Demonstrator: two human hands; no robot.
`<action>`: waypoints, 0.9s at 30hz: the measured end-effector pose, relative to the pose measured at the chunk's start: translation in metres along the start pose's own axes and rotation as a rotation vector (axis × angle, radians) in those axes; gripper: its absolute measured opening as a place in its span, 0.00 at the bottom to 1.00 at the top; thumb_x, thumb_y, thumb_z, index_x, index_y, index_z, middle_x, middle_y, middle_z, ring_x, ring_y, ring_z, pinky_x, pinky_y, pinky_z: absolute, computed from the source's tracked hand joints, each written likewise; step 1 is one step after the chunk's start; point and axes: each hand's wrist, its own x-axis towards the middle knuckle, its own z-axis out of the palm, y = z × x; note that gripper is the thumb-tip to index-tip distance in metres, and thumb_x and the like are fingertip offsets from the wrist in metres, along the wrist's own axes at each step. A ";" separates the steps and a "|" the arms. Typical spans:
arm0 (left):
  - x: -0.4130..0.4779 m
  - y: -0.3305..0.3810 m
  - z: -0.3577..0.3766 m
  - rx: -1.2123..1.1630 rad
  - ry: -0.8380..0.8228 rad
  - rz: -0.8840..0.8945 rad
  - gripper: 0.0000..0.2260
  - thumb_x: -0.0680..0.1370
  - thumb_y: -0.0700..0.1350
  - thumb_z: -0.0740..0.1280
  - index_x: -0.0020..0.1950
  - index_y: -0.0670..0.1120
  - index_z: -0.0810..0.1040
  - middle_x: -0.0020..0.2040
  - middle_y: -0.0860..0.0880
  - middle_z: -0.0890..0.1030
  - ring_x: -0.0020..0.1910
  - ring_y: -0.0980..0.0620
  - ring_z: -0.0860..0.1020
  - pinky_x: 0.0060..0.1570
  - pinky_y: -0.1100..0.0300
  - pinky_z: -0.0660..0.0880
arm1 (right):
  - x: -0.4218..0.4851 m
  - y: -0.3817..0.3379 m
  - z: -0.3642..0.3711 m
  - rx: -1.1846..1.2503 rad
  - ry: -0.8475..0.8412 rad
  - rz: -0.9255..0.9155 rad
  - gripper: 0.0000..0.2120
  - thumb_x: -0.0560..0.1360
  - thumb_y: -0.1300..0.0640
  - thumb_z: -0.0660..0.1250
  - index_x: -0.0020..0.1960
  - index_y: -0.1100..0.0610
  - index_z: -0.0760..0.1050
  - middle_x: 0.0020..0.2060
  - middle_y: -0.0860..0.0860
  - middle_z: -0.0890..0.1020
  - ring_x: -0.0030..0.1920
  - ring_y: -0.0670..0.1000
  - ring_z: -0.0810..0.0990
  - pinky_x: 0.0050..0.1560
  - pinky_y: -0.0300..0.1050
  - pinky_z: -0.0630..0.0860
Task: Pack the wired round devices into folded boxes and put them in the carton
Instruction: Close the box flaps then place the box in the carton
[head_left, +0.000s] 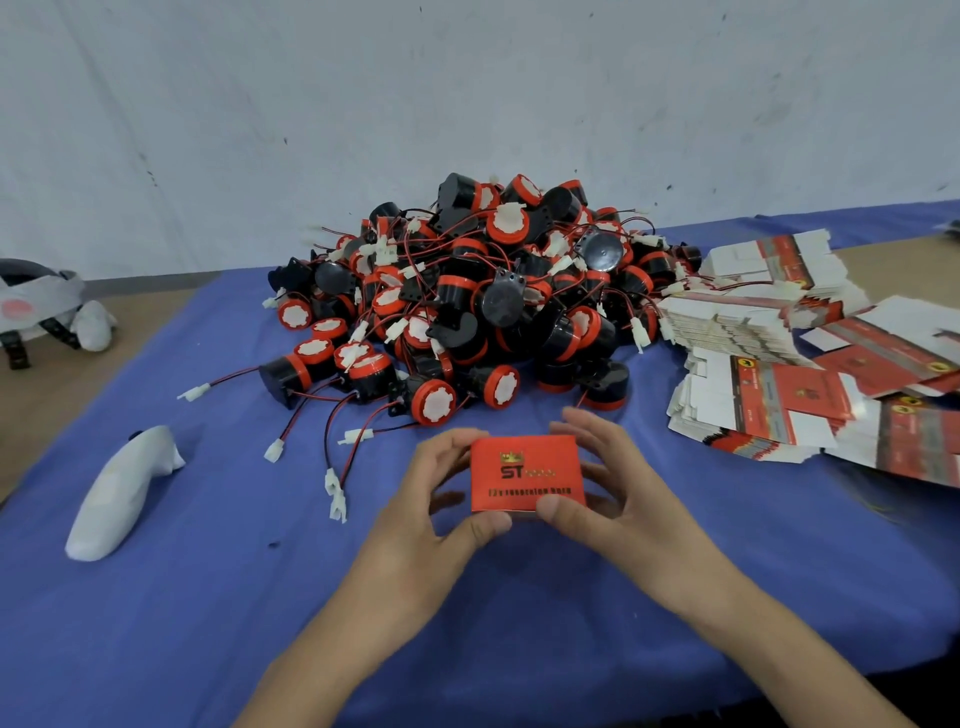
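A red box (525, 472) with gold and black print is held between both hands just above the blue cloth (218, 597), its printed face up. My left hand (431, 519) grips its left side and near edge. My right hand (602, 488) grips its right side, thumb on the near edge. Beyond the box lies a big pile of black and red round devices (467, 301) with red-black wires and white plugs. Stacks of flat unfolded boxes (758, 384) lie at the right. No carton is in view.
A white wrapped handle-shaped object (122, 493) lies at the left on the cloth. Loose wires with white plugs (335, 488) trail from the pile toward the hands. A grey-white headset (47, 306) rests on the wooden table at far left. A white wall stands behind.
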 end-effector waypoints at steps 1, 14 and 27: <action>0.001 0.003 0.002 -0.034 0.003 0.013 0.26 0.76 0.46 0.74 0.66 0.68 0.68 0.67 0.66 0.74 0.70 0.64 0.69 0.65 0.64 0.71 | 0.000 -0.003 0.005 0.068 0.019 0.015 0.34 0.67 0.40 0.74 0.70 0.35 0.66 0.61 0.30 0.77 0.62 0.37 0.78 0.57 0.35 0.78; 0.023 0.026 0.044 -0.389 0.238 -0.154 0.08 0.75 0.61 0.66 0.47 0.59 0.78 0.45 0.57 0.84 0.45 0.58 0.83 0.41 0.67 0.78 | 0.013 -0.008 0.048 0.296 0.286 0.007 0.04 0.81 0.47 0.64 0.56 0.41 0.74 0.46 0.41 0.83 0.45 0.44 0.84 0.43 0.41 0.82; 0.046 0.020 0.051 -0.300 0.316 -0.141 0.15 0.84 0.57 0.55 0.44 0.53 0.76 0.35 0.55 0.79 0.37 0.55 0.79 0.39 0.56 0.80 | 0.032 0.001 0.053 0.264 0.470 0.030 0.12 0.85 0.46 0.55 0.50 0.50 0.73 0.35 0.44 0.81 0.34 0.42 0.80 0.34 0.37 0.78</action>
